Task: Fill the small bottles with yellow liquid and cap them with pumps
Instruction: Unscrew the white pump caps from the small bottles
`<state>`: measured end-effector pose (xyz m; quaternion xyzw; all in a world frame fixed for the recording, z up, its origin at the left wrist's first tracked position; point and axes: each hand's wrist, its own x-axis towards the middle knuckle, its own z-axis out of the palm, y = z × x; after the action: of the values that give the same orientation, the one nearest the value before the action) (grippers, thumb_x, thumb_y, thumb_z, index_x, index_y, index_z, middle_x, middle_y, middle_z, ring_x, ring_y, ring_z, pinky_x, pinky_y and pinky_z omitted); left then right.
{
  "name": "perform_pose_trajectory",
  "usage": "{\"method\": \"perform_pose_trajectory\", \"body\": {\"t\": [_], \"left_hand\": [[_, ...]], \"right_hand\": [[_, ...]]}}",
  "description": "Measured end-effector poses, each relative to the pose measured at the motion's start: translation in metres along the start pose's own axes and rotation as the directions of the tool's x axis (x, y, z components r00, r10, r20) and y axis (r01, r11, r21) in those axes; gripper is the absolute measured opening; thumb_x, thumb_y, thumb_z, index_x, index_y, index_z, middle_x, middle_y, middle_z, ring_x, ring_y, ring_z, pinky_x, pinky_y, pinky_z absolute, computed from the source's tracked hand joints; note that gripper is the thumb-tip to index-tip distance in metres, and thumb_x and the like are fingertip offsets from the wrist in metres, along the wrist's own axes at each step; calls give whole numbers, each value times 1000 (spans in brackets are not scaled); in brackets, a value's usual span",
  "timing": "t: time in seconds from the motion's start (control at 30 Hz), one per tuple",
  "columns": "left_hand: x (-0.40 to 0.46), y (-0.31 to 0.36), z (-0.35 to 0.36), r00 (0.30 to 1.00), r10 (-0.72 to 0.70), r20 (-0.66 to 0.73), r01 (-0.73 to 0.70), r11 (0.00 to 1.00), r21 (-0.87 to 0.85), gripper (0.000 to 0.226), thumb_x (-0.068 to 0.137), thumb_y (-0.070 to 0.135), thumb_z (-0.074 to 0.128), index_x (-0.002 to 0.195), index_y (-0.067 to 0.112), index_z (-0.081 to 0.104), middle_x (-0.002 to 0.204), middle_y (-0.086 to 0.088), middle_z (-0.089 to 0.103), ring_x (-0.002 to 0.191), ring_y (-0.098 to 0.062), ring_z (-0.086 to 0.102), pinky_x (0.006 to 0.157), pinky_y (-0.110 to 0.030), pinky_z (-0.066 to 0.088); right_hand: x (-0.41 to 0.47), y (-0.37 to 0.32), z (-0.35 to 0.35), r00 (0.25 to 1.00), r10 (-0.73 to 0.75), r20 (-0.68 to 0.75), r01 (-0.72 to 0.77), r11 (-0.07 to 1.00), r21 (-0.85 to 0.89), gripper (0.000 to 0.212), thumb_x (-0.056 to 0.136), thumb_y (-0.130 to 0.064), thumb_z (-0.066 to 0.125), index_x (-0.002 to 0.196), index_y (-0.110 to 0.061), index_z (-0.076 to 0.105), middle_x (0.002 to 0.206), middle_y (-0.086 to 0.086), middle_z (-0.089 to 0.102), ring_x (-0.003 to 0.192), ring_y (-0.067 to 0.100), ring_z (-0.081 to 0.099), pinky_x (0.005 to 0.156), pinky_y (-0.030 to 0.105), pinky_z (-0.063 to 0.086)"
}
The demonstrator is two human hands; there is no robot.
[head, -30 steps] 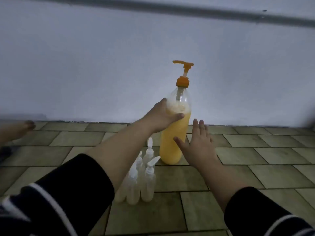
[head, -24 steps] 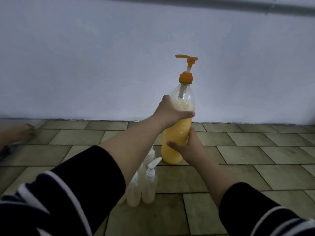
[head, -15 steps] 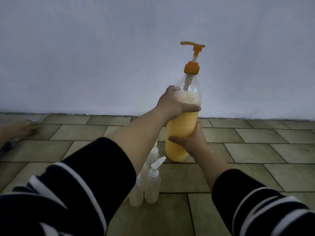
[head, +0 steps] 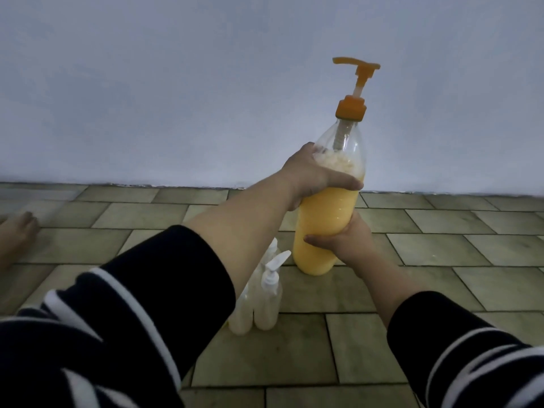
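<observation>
A big clear bottle (head: 326, 213) of yellow liquid, foam at its top, carries an orange pump (head: 353, 92). My left hand (head: 312, 175) grips its upper body. My right hand (head: 347, 237) grips its lower part from the right. The bottle leans slightly right, its base at or just above the tiled floor. Several small white bottles with white pumps (head: 265, 293) stand close together on the floor just in front of it, partly hidden by my left forearm.
A pale wall (head: 176, 98) rises right behind the bottle. The tiled floor (head: 441, 245) stretches out to the right and towards me. A bare foot (head: 17, 234) rests on the tiles at the far left.
My right hand went from open beside the big bottle to gripping its lower part. Both hands have tipped the bottle slightly to the right. The camera moved closer.
</observation>
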<state>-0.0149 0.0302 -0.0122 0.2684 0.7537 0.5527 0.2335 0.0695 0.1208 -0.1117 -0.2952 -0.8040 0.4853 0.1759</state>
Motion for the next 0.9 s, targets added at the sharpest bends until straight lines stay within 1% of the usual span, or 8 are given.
{"method": "perform_pose_trajectory", "body": {"t": [0.13, 0.3, 0.5, 0.57, 0.7, 0.8, 0.87, 0.9], "left_hand": [[-13, 4, 5, 998, -25, 53, 23, 999, 26, 107, 36, 38, 92, 129, 30, 40, 124, 3, 51, 109, -27, 52, 86, -51, 50], [-32, 8, 11, 995, -43, 87, 39, 998, 44, 103, 42, 35, 92, 130, 29, 39, 124, 1, 50, 109, -29, 51, 84, -52, 51], [-49, 11, 16, 988, -53, 142, 42, 996, 83, 101, 45, 35, 91, 130, 29, 38, 125, 1, 49, 109, -30, 50, 82, -50, 51], [-54, 12, 15, 986, -52, 157, 34, 992, 119, 100, 47, 35, 91, 131, 28, 37, 127, 1, 49, 111, -30, 49, 84, -51, 51], [-60, 14, 15, 981, -41, 188, 11, 988, 154, 100, 42, 38, 91, 128, 28, 40, 127, 1, 50, 112, -31, 50, 86, -53, 49], [-61, 12, 17, 986, -24, 164, -2, 988, 153, 104, 41, 41, 90, 130, 26, 38, 127, 3, 50, 112, -25, 49, 90, -44, 46], [-60, 10, 15, 988, -6, 155, -18, 988, 156, 112, 36, 46, 90, 132, 25, 38, 128, 2, 50, 113, -23, 50, 96, -43, 46], [-62, 11, 12, 987, -1, 162, -27, 985, 173, 111, 37, 47, 90, 133, 24, 38, 129, 2, 50, 114, -23, 50, 98, -43, 45]], "right_hand": [[-15, 6, -6, 1000, -20, -19, 20, 1000, 11, 109, 29, -52, 87, 127, -27, 45, 118, -3, 59, 106, 23, 57, 85, 49, 52], [-34, 14, -13, 999, -41, -22, 41, 999, -1, 112, 27, -57, 85, 128, -26, 46, 116, -3, 61, 105, 22, 58, 84, 47, 53], [-54, 23, -20, 996, -86, -8, 86, 996, -10, 108, 27, -61, 86, 123, -26, 51, 111, -5, 64, 101, 19, 61, 80, 47, 55], [-62, 22, -24, 995, -101, -5, 101, 995, -14, 105, 28, -58, 87, 122, -24, 52, 110, -4, 64, 100, 20, 61, 80, 47, 55], [-70, 22, -26, 994, -104, -13, 105, 994, 6, 87, 45, -39, 91, 119, -23, 50, 109, -4, 62, 99, 19, 58, 80, 44, 52], [-71, 25, -23, 996, -87, -25, 88, 996, 33, 95, 43, -45, 90, 125, -23, 46, 114, -3, 60, 103, 21, 57, 82, 46, 52], [-74, 26, -19, 997, -64, -40, 67, 995, 74, 96, 47, -43, 89, 129, -23, 42, 118, -3, 56, 106, 21, 54, 83, 43, 50], [-76, 26, -17, 997, -52, -48, 57, 993, 99, 96, 51, -41, 89, 131, -23, 39, 120, -3, 54, 108, 21, 53, 83, 41, 49]]}}
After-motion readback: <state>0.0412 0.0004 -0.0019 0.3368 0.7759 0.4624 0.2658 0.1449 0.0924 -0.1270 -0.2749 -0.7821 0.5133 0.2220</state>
